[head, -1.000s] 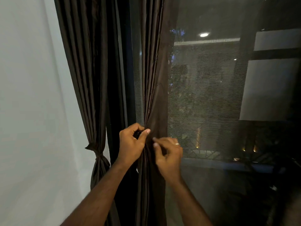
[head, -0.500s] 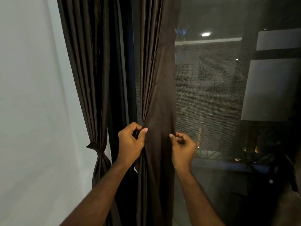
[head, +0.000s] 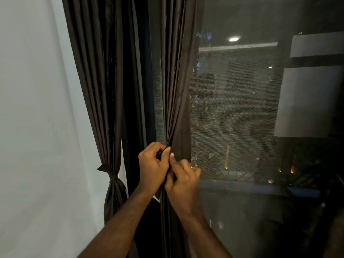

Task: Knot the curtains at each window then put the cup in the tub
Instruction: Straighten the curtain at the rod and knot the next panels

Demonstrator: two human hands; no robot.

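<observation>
Left hand (head: 151,164) and right hand (head: 183,175) both pinch the middle curtain (head: 176,90), touching. Knotted curtain (head: 111,175) hangs left by wall (head: 37,127); mesh window (head: 232,118) right.

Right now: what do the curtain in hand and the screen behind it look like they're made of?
Curtain being gathered: dark brown woven fabric with a slight satin sheen, judging by the highlights along its pleats; probably polyester or silk-like, can't tell which. Left hand and right hand bunch it easily, so it's thin and pliable.
Window screen: fine see-through mesh, grainy weave visible; fibre unclear.
</observation>
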